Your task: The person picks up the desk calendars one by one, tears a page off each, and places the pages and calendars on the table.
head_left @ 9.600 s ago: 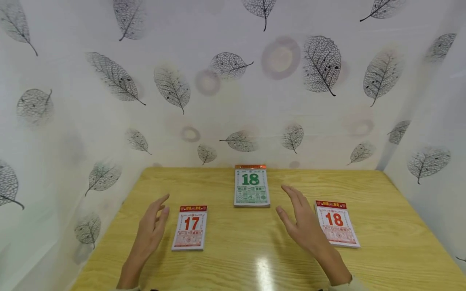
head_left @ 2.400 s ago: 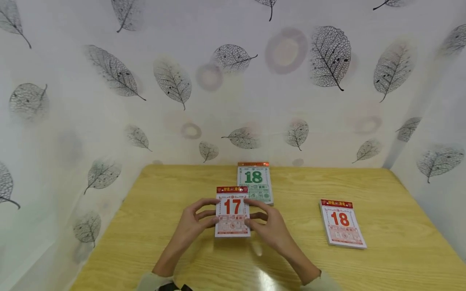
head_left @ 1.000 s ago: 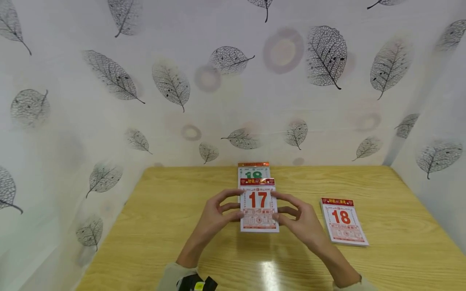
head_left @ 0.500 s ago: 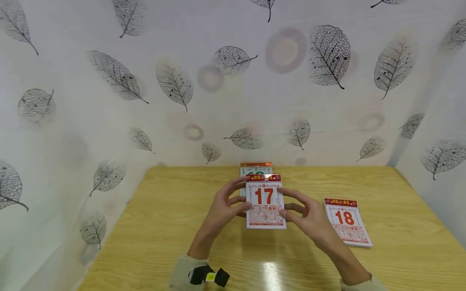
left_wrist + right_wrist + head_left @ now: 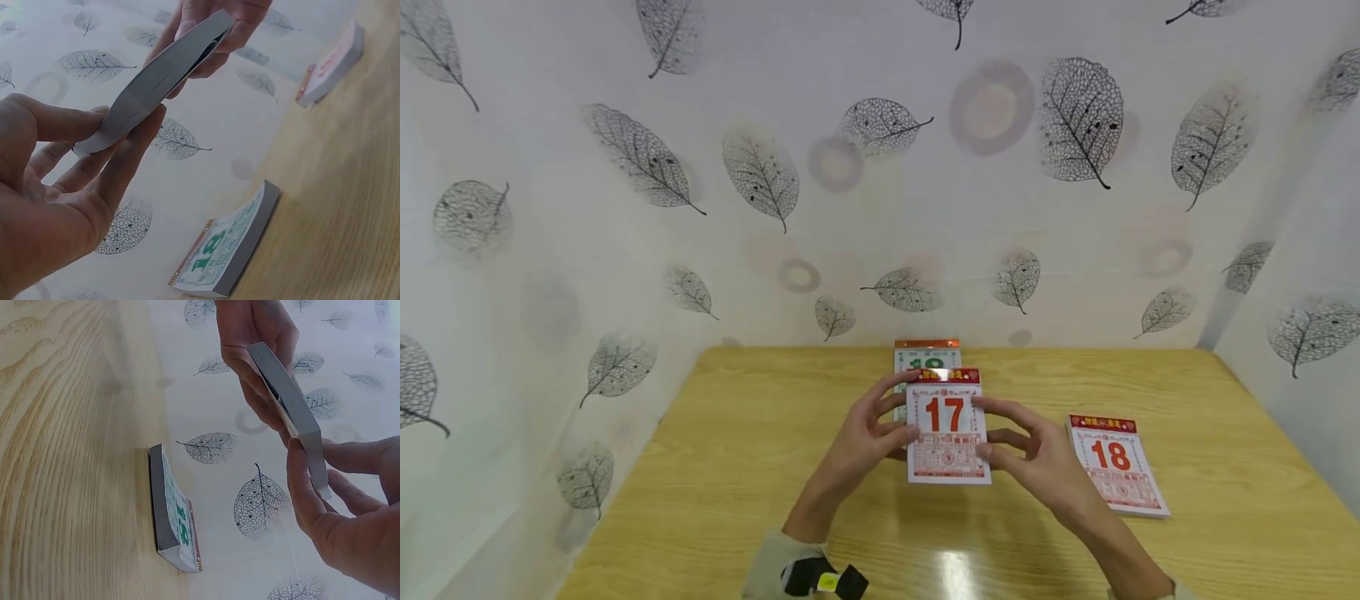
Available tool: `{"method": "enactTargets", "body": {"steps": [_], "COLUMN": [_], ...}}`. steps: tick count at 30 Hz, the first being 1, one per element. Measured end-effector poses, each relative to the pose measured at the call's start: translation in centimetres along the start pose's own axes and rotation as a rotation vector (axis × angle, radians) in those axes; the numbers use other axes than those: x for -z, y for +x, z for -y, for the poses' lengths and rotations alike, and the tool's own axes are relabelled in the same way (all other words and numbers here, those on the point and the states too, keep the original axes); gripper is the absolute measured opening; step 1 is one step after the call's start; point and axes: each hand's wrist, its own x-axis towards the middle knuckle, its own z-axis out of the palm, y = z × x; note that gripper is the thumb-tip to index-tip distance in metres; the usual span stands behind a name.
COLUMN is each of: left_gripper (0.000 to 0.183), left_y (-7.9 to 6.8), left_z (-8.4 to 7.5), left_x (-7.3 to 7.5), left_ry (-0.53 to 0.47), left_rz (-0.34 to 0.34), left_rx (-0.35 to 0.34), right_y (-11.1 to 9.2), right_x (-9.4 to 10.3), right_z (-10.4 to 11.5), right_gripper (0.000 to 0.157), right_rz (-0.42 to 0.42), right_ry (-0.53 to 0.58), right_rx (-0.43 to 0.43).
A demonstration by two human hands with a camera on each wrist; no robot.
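Observation:
A tear-off calendar pad [image 5: 947, 442] with a red 17 and a red header is held up off the table between both hands. My left hand [image 5: 861, 433] pinches its left side, thumb in front and the other fingers behind. On the opposite side my right hand [image 5: 1037, 458] grips it in the same way. Seen edge-on in the left wrist view, the calendar pad [image 5: 147, 87] is slightly bowed, with a gap between its sheets near the far end. The right wrist view shows that same gap in the pad [image 5: 294, 400].
Behind the held pad, partly covered by it, lies a calendar with a green 18 [image 5: 927, 356]. Another calendar with a red 18 [image 5: 1117, 467] lies at the right, close to my right wrist. The wooden table [image 5: 737, 467] ends at a leaf-patterned curtain [image 5: 880, 225].
The red 17 calendar first lay at the table's left beside my open hands. Both hands then lifted it and carried it right, over the green 18. In the last half second it barely moves.

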Motion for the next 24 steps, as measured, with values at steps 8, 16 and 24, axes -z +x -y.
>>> {"method": "enactTargets", "body": {"steps": [8,16,24], "left_gripper": [0.063,0.062,0.064], "left_y": [0.1,0.0,0.3], "left_z": [0.2,0.6,0.6], "left_x": [-0.1,0.0,-0.1], "left_ry": [0.017,-0.016,-0.015], "left_rz": [-0.037,-0.058,-0.058], "left_rx": [0.007,-0.001,-0.001], "right_y": [-0.1,-0.3,-0.5], "right_x": [-0.2,-0.9,-1.5], "right_z": [0.3,0.8,1.5], "right_gripper": [0.053,0.051,0.052], "right_rz": [0.005,-0.04,-0.18], "right_ry": [-0.05,-0.257,-0.645], "right_rx": [0.093,0.173,0.415]}}
